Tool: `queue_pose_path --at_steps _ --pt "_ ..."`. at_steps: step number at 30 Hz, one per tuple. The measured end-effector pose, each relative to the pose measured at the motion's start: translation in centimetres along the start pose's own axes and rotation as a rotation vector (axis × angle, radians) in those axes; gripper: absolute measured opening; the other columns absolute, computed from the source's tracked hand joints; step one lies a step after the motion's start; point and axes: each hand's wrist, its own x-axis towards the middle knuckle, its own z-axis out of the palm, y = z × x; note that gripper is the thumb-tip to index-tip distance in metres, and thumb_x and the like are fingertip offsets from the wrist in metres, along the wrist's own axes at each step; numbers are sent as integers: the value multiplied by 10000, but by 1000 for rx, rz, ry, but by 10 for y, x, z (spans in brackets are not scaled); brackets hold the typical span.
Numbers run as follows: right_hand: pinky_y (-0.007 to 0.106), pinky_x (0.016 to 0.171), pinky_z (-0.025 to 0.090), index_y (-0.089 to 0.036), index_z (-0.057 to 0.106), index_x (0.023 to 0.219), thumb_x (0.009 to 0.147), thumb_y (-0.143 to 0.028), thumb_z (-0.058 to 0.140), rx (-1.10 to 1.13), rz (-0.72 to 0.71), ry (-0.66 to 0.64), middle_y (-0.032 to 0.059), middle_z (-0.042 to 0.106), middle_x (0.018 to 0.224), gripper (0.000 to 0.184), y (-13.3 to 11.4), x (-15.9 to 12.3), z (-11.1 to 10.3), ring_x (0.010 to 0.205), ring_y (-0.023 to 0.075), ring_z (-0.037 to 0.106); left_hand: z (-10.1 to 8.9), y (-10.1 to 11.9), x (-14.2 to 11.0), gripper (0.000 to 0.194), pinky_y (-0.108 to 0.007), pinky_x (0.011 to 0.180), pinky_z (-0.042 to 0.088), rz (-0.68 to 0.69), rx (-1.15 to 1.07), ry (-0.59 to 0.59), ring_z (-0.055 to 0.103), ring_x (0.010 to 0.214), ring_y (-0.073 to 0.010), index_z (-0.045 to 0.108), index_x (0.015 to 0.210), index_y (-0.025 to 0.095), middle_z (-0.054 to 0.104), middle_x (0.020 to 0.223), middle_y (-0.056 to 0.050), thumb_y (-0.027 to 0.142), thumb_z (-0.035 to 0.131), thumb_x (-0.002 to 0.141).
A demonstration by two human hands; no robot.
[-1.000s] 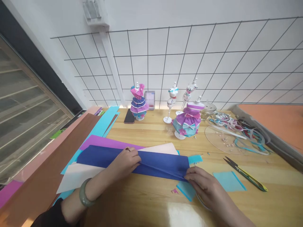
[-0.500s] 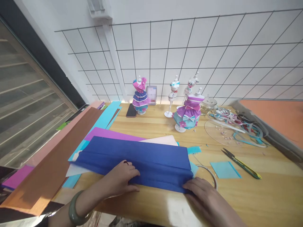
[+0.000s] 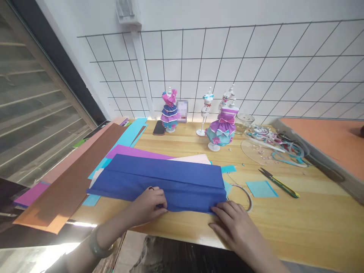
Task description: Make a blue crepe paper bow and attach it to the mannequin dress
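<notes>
A wide sheet of dark blue crepe paper (image 3: pixel 176 172) lies on the table in front of me, with a crease along its length. My left hand (image 3: pixel 150 204) has its fingers curled over the sheet's near edge, thumb low beside them. At the near right corner, the fingertips of my right hand (image 3: pixel 233 220) rest on the blue paper; its fingers are stretched out and the thumb is apart. Under the blue sheet, purple paper (image 3: pixel 136 151) and pale pink paper (image 3: pixel 196 158) stick out along the far side.
Brown paper (image 3: pixel 82 163) and light blue strips (image 3: pixel 136 129) lie left. Dressed mini mannequins (image 3: pixel 223 127) stand at the back near a phone (image 3: pixel 159 128). Scissors (image 3: pixel 280 184), a light blue square (image 3: pixel 261 189), a hoop (image 3: pixel 250 201) and a ribbon pile (image 3: pixel 281 146) lie right.
The whole view has shifted, showing more of the table's near edge. The blue paper's front part looks flatter, and my right thumb now shows apart from the fingers.
</notes>
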Motion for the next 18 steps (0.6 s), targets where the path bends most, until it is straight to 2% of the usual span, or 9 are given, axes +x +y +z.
queue_pose_path --at_steps 4,7,10,13,18 --pt "389 750 374 -170 615 1034 833 -293 542 -23 5 49 85 609 899 246 -20 12 8 846 230 501 2 1 -2 69 -264 757 316 52 -13 47 470 839 -136 571 735 182 555 832 -7 189 543 798" --pt "376 727 363 -174 628 980 866 -191 461 -28 -5 48 81 608 865 202 -23 14 12 811 221 490 3 3 -4 73 -264 765 321 84 -1 56 467 838 -138 563 732 178 555 823 -11 166 532 796" --pt "364 716 365 -184 631 912 880 -149 412 20 11 37 74 609 856 224 -15 7 14 814 219 497 3 2 -5 79 -260 767 329 96 -12 46 485 807 -127 554 731 174 565 797 -4 156 521 800" --pt "360 731 378 -182 619 877 899 -204 408 119 68 26 75 605 862 214 -3 -2 12 825 213 514 1 -1 -4 104 -253 759 344 93 -54 44 511 771 -118 565 745 171 587 773 -3 191 498 822" --pt "357 733 399 -191 612 833 918 -267 375 209 184 -30 68 611 831 262 10 -4 8 788 200 538 -8 -5 3 170 -215 703 367 -35 -163 14 556 770 -113 609 804 179 640 814 -4 238 454 842"
